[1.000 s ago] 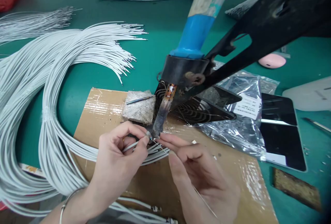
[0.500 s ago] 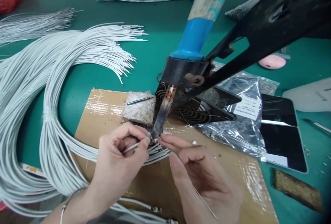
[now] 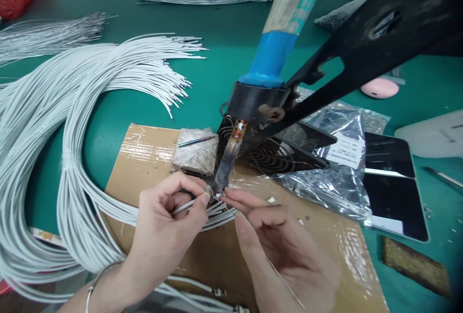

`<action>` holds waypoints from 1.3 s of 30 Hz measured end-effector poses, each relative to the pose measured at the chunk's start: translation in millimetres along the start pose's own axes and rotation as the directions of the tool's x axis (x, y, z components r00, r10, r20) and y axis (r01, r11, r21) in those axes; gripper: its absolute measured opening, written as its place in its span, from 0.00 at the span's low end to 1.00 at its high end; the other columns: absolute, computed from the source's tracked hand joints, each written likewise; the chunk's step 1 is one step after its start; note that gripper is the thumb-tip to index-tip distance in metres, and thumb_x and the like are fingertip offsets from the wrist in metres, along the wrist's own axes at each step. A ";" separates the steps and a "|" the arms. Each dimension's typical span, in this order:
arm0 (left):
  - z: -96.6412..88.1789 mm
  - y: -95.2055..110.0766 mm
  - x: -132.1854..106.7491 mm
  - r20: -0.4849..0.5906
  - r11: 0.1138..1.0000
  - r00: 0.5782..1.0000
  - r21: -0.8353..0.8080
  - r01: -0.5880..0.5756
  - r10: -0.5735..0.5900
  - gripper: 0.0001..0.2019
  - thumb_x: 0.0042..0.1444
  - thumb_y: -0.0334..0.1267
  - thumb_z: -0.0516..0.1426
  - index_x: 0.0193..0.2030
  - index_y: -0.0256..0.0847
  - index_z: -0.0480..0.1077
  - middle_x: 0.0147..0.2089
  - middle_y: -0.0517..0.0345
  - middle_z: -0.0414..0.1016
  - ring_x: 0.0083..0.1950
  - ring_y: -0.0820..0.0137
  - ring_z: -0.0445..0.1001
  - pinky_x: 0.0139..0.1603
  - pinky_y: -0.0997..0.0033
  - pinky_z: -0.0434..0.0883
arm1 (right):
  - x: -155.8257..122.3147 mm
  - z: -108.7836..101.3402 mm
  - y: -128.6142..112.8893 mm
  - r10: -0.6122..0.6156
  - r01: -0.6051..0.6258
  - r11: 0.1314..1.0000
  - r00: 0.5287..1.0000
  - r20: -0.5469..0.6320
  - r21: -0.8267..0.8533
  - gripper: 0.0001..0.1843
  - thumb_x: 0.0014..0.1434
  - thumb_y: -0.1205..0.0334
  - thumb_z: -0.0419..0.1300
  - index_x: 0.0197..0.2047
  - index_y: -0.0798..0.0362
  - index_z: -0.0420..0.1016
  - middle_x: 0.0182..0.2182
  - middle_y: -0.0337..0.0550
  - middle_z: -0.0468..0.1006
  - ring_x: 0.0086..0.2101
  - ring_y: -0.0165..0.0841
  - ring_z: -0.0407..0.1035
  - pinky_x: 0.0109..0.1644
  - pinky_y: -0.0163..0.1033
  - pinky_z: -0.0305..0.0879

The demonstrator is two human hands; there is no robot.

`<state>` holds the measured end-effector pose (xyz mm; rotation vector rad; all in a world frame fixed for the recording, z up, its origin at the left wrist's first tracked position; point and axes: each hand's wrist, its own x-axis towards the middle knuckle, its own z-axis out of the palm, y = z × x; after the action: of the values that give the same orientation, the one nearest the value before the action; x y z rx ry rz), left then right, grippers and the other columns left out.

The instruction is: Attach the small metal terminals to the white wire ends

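My left hand (image 3: 162,231) pinches the end of a white cable (image 3: 183,207) between thumb and fingers, right beside the tip of a blue-handled soldering iron (image 3: 226,161). A small metal piece at the cable's end is mostly hidden by my fingertips. My right hand (image 3: 285,240) is closed on a thin solder wire (image 3: 284,281), which runs across the palm and out past the fingertips toward the iron's tip. Under both hands, more white cables (image 3: 115,209) cross a brown cardboard sheet (image 3: 144,146).
A black stand (image 3: 347,57) holds the iron, with a fan-like grille under it. Behind my left hand lies a pale block (image 3: 195,158) with a thin metal rod. Bundled white cables (image 3: 72,158) fill the left. Plastic bags (image 3: 336,178) and a black tablet-like device (image 3: 396,197) lie right.
Both hands stay at the iron's tip almost unmoved. My right thumb and the solder wire have shifted very slightly; the whole view has drifted a little.
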<state>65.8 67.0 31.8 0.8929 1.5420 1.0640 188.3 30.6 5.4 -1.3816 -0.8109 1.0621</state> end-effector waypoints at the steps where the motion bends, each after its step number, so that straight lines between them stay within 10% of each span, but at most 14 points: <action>1: -0.8 -0.6 -0.1 0.009 1.000 1.000 0.012 0.005 -0.005 0.05 0.48 0.30 0.65 0.25 0.35 0.74 0.34 0.54 0.80 0.22 0.82 0.65 0.22 0.84 0.61 | 0.0 -0.3 0.1 -0.004 0.004 1.000 1.000 0.002 -0.009 0.10 0.62 0.64 0.68 0.29 0.47 0.75 0.44 0.39 0.87 0.41 0.34 0.83 0.53 0.37 0.78; 39: -3.1 -2.3 1.8 0.063 1.000 0.998 0.009 -0.007 0.006 0.05 0.50 0.28 0.65 0.26 0.35 0.74 0.34 0.56 0.79 0.22 0.83 0.59 0.21 0.84 0.55 | 2.3 -0.3 -0.2 0.003 -0.002 1.000 1.000 0.020 -0.011 0.11 0.62 0.65 0.68 0.29 0.47 0.75 0.45 0.39 0.87 0.44 0.34 0.82 0.55 0.37 0.78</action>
<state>62.3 67.3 29.3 0.9294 1.4938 1.0251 189.4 32.7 5.3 -1.3839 -0.8306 1.0760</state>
